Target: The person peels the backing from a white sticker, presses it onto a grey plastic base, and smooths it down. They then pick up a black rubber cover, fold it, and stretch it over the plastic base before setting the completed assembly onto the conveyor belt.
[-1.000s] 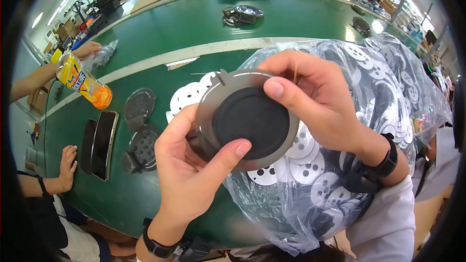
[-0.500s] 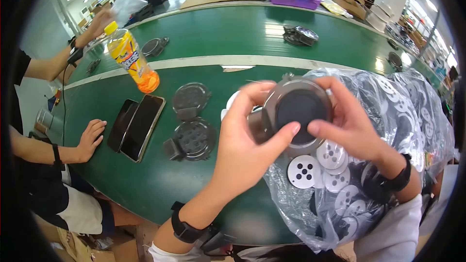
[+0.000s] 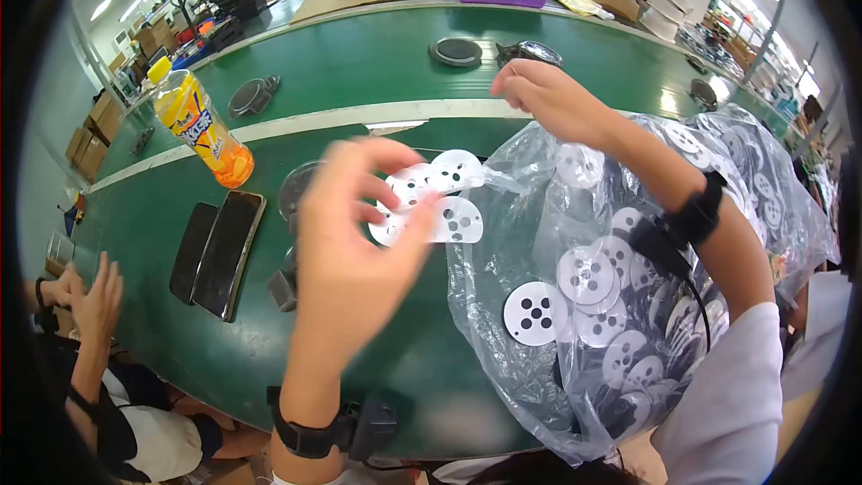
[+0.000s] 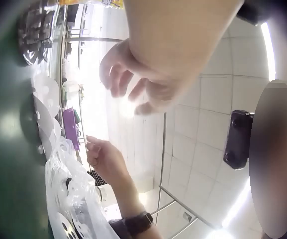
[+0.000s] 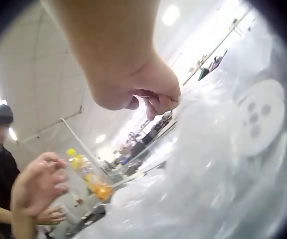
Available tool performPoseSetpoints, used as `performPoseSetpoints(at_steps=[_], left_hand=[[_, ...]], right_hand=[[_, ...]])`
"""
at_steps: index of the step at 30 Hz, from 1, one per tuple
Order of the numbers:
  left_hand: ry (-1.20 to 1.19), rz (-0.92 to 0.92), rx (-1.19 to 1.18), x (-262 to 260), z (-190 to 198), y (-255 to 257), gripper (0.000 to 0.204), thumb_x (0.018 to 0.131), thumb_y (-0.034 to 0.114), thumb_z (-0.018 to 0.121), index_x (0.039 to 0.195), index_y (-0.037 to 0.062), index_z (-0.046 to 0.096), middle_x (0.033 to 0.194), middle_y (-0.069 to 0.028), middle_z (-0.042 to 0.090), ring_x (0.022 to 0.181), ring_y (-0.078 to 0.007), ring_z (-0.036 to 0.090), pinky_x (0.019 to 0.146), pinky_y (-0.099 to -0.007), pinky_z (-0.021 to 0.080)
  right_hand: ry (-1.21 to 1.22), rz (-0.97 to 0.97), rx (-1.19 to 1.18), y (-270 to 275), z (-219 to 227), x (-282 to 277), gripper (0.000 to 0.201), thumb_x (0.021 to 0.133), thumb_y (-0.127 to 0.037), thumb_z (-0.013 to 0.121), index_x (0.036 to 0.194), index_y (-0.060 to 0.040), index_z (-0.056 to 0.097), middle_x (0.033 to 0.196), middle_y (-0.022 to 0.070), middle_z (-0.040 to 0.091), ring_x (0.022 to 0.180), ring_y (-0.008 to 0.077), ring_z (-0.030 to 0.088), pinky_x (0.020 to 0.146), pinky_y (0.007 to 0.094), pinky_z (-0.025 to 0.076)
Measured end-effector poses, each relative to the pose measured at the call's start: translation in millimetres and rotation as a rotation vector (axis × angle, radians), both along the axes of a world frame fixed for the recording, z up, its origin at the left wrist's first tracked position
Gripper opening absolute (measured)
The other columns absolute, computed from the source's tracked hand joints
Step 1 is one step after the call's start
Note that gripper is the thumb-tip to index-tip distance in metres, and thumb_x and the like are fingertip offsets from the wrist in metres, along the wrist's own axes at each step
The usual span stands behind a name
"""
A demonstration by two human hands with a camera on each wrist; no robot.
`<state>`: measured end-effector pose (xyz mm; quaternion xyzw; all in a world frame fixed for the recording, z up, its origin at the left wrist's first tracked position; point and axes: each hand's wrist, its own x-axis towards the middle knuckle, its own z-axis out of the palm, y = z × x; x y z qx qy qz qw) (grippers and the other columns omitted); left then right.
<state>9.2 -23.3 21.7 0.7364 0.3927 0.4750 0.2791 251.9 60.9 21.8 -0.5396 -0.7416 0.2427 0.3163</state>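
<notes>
My left hand [image 3: 355,224], blurred, hovers over the green table with its fingers loosely bent and nothing in them. Just beyond its fingertips lie several white round discs with holes [image 3: 456,171], partly covered by it. My right hand [image 3: 561,103] reaches out past the plastic bag to the far green belt, fingers bent; nothing shows in its grasp. To the left of its fingertips a dark round disc-shaped part [image 3: 455,52] lies flat on the belt. Next to that is a dark shiny hinged part [image 3: 537,54]. Both hands also show in the left wrist view.
A clear plastic bag [image 3: 489,305] full of white holed discs covers the right side. On the left stand an orange drink bottle [image 3: 206,126] and two phones [image 3: 229,256]. Dark hinged parts [image 3: 296,193] lie behind my left hand. Another person's hands [image 3: 94,296] are at the left edge.
The dark round part was in both hands and now lies on the far belt. My right hand has moved forward to the belt; my left hand has let go and drawn left.
</notes>
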Motion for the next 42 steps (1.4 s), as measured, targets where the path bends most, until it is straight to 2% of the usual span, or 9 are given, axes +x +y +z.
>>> performPoseSetpoints(at_steps=[2,5,8,11,15,19,22,32,42], left_hand=[[0.142,-0.269,0.045,15.9,-2.2,-11.9,0.027,0.067,0.004,0.067,0.093,0.0038,0.058,0.083,-0.0045,0.057,0.066,-0.0112,0.052,0.059,-0.0241,0.043],[0.411,-0.542,0.101,41.5,-24.5,-35.3,0.036,0.064,0.013,0.069,0.096,0.0025,0.055,0.097,-0.0118,0.053,0.09,-0.0284,0.052,0.077,-0.0358,0.044],[0.475,-0.523,0.16,50.7,-41.3,-46.1,0.04,0.063,0.011,0.069,0.098,0.0022,0.052,0.102,-0.0142,0.05,0.095,-0.0284,0.05,0.079,-0.0372,0.042],[0.46,-0.528,0.022,44.6,-33.7,-41.2,0.038,0.065,0.008,0.068,0.098,0.0014,0.05,0.091,-0.0137,0.054,0.082,-0.0298,0.053,0.072,-0.0363,0.044],[0.363,-0.467,-0.382,35.9,-16.4,-28.6,0.029,0.07,0.0,0.064,0.096,-0.0001,0.05,0.071,-0.0068,0.057,0.063,-0.0183,0.058,0.059,-0.0262,0.044],[-0.197,-0.427,-0.464,24.9,1.8,-27.6,0.021,0.078,0.004,0.061,0.097,-0.0013,0.052,0.082,-0.0052,0.059,0.076,-0.0111,0.058,0.061,-0.0247,0.048],[-0.602,-0.425,-0.561,31.3,6.2,-33.4,0.018,0.078,0.006,0.058,0.092,-0.0015,0.049,0.079,-0.0123,0.058,0.07,-0.0214,0.061,0.05,-0.03,0.051],[-0.44,-0.38,-0.542,25.5,16.4,-46.3,0.021,0.074,0.006,0.061,0.085,-0.005,0.046,0.074,-0.0165,0.057,0.055,-0.022,0.059,0.033,-0.0242,0.043],[-0.567,-0.492,-0.594,27.1,16.4,-48.0,0.022,0.073,0.007,0.061,0.082,-0.0034,0.044,0.075,-0.0169,0.054,0.054,-0.0248,0.059,0.034,-0.0266,0.044]], right_hand=[[0.099,0.077,-0.058,-40.5,14.6,-12.5,0.028,0.09,-0.024,0.038,0.087,-0.0018,0.054,0.068,0.0005,0.045,0.061,0.0076,0.039,0.056,0.0219,0.035],[0.045,0.116,-0.124,-90.2,35.1,-22.9,0.025,0.089,-0.017,0.035,0.086,0.0011,0.053,0.067,0.0061,0.05,0.06,0.0151,0.046,0.057,0.0309,0.038],[-0.046,0.045,-0.08,-117.7,32.8,-23.3,0.023,0.091,-0.02,0.036,0.09,0.0003,0.049,0.063,0.0053,0.047,0.058,0.0134,0.043,0.055,0.0306,0.036],[0.221,0.059,-0.061,-121.8,16.7,-14.0,0.023,0.092,-0.022,0.038,0.091,-0.0003,0.045,0.061,0.0051,0.043,0.057,0.0139,0.039,0.055,0.0306,0.035],[0.268,0.184,-0.038,-122.7,19.0,-8.5,0.019,0.091,-0.019,0.041,0.088,-0.0001,0.044,0.062,0.0042,0.042,0.057,0.0116,0.038,0.053,0.0274,0.034],[0.357,0.253,-0.073,-133.8,32.4,-14.5,0.013,0.089,-0.014,0.048,0.09,-0.0017,0.045,0.075,0.0006,0.049,0.065,0.0039,0.041,0.057,0.018,0.034],[0.32,0.293,-0.057,-144.5,43.3,-20.9,0.011,0.088,-0.01,0.048,0.091,0.0,0.046,0.072,0.0011,0.052,0.06,0.0034,0.042,0.055,0.0171,0.034],[0.246,0.364,0.041,-149.1,41.5,-26.9,0.009,0.083,0.0,0.052,0.091,0.003,0.048,0.074,0.0051,0.058,0.062,0.0063,0.051,0.054,0.0175,0.037],[0.66,0.415,-0.135,-150.9,40.0,-30.1,0.01,0.081,-0.004,0.057,0.088,0.0029,0.054,0.081,0.0084,0.058,0.067,0.01,0.055,0.058,0.0207,0.039]])
